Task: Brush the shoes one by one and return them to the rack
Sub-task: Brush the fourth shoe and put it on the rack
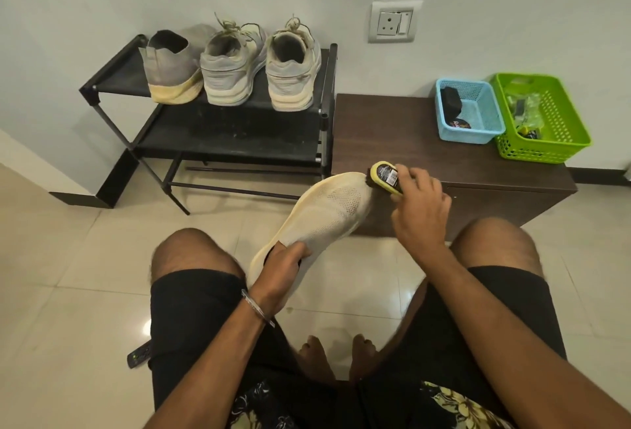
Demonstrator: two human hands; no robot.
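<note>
A cream knit slip-on shoe is held up between my knees, toe pointing away. My left hand grips it at the heel, fingers inside the opening. My right hand grips a yellow-backed shoe brush whose bristles touch the toe of the shoe. On the top shelf of the black shoe rack stand three shoes with heels toward me: a grey slip-on at the left and two grey laced sneakers.
A dark brown low cabinet stands right of the rack, carrying a blue basket and a green basket with small items. A remote control lies on the tiled floor by my left thigh. A wall socket is above.
</note>
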